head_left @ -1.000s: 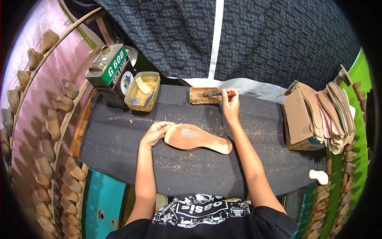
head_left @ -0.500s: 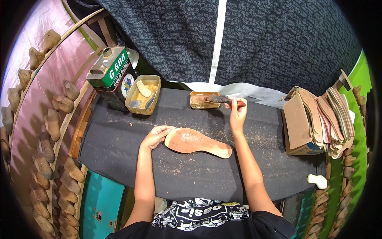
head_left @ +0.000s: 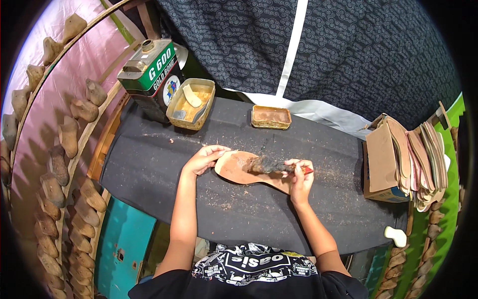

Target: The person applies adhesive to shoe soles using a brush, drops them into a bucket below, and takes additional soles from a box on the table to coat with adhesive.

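A tan shoe insole [head_left: 233, 168] lies over the dark cloth, its wide end to the left and its narrow end to the right. My left hand [head_left: 203, 159] pinches the rim of the wide end between thumb and fingers. In my right hand [head_left: 300, 182] is a brush [head_left: 271, 165] with a red handle tip and a dark, crusted body. Its bristle end rests on the insole's upper face, where a wet-looking brownish patch shows. Beyond the insole stands a small rectangular tin [head_left: 271, 117] with brownish stuff inside.
At the back left are a metal can [head_left: 149, 77] and a yellowish tub [head_left: 191, 104] holding scraps. A cardboard box [head_left: 381, 164] packed with insoles stands at the right, near a white piece [head_left: 396, 236]. Racks of wooden shoe lasts [head_left: 67, 137] flank the table.
My right hand has brought the brush from the small tin down to the insole. My left hand still holds the wide end. The whole view has shifted slightly.
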{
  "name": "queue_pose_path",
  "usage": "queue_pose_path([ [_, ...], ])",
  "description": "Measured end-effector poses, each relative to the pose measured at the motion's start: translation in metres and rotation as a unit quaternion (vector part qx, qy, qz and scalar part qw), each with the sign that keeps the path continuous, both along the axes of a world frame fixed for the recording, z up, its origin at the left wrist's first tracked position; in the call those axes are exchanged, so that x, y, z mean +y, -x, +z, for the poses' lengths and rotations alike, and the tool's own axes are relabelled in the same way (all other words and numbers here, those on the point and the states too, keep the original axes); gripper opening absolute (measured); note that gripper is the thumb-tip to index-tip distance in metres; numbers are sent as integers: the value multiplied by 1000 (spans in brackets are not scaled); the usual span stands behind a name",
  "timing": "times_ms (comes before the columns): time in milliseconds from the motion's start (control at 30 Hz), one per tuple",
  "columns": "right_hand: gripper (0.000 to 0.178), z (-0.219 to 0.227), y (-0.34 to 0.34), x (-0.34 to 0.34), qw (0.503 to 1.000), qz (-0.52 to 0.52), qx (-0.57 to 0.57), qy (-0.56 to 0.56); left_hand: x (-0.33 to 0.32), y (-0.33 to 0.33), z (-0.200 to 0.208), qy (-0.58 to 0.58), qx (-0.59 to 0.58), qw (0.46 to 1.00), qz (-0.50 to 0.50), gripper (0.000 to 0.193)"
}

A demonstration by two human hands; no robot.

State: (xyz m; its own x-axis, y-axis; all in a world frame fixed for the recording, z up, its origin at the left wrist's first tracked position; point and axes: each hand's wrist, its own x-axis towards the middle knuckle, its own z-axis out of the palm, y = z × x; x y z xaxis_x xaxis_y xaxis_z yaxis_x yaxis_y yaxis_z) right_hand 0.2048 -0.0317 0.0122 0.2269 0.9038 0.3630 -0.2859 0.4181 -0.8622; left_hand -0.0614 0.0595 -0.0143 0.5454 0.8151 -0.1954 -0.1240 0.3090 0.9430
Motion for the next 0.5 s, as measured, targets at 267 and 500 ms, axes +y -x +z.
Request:
queue_pose_path([
  [267,10,-3,29,-8,995,91,-39,-28,0,-1,-2,8,-10,1000,2,26],
  [500,9,-4,14,-17,992,73,-89,-60,-1,0,0,-2,-8,1000,-10,26],
])
